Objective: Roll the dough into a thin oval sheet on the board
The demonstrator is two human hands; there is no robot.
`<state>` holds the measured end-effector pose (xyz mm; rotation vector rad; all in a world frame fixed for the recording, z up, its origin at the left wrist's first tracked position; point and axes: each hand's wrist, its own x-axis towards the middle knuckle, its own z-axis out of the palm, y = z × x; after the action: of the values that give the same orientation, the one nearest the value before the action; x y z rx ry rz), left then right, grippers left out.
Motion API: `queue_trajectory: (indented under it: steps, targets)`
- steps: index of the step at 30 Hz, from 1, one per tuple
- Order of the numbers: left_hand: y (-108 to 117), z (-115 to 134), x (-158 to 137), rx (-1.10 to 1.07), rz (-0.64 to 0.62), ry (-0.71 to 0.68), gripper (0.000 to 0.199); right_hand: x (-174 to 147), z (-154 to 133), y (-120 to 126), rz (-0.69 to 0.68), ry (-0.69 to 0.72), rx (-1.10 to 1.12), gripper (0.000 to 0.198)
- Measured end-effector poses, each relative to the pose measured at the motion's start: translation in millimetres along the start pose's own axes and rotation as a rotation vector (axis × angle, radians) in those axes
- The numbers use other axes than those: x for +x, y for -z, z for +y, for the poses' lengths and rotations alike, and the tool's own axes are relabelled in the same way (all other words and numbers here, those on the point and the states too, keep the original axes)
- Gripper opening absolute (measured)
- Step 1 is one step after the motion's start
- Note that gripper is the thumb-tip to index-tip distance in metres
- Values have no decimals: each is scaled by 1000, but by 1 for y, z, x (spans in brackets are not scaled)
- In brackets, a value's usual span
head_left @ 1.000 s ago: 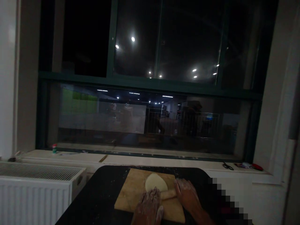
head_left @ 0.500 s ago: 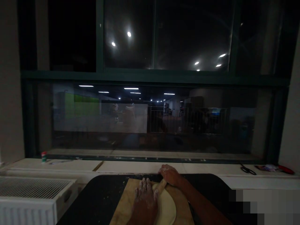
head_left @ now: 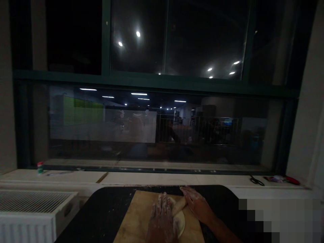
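Note:
My left hand (head_left: 162, 219) lies palm down with floury fingers stretched forward, over a flat round of pale dough (head_left: 181, 224), hiding much of it. A short wooden rolling pin (head_left: 179, 205) slants across the dough between my hands. Its near-left end runs against or under my left hand; I cannot tell which. My right hand (head_left: 196, 202), also dusted with flour, rests on the pin's far-right end with fingers extended rather than wrapped. Under the dough is a wooden board (head_left: 136, 211).
The board sits on a black tabletop (head_left: 101, 209) against a white windowsill (head_left: 152, 179). On the sill are a red-capped container (head_left: 40, 167), scissors (head_left: 257, 181) and a red object (head_left: 293, 180). A white radiator (head_left: 27, 219) stands to the left.
My right hand's fingers have straightened from a curl round the pin, and more of the pin shows. My left hand has shifted right across the dough. The view has turned slightly.

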<state>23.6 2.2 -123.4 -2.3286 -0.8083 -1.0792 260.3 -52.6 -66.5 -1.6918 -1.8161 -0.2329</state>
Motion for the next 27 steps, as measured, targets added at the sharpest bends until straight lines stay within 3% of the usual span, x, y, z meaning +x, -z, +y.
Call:
queue_trajectory:
  steps: [3, 6, 9, 12, 16, 19, 23, 25, 27]
  targets:
    - [1, -4, -3, -17, -2, -139, 61, -29, -8, 14, 19, -102, 37, 50]
    - [0, -5, -5, -31, 21, -141, 61, -59, -13, 25, 56, -164, 34, 46]
    - [-2, -8, -6, -54, 35, -197, 65, -81, -11, 29, 88, -118, -20, 41]
    - [0, -19, -3, -83, 6, -279, 67, -81, -1, 24, 91, -28, -87, 43]
    - [12, -26, 9, -62, -82, -254, 65, -39, 6, 13, -82, 17, -214, 42]
    - [22, -23, 26, -39, -209, -67, 56, 9, 4, 5, -243, 65, -329, 47]
    - [26, -22, 47, -53, -468, 251, 52, 67, 0, -15, -295, 105, -342, 44]
    - [25, -26, 51, -41, -530, 298, 51, 88, 0, -28, -317, 139, -334, 39]
    - [22, -30, 50, -3, -497, 282, 48, 102, 1, -39, -332, 169, -322, 36]
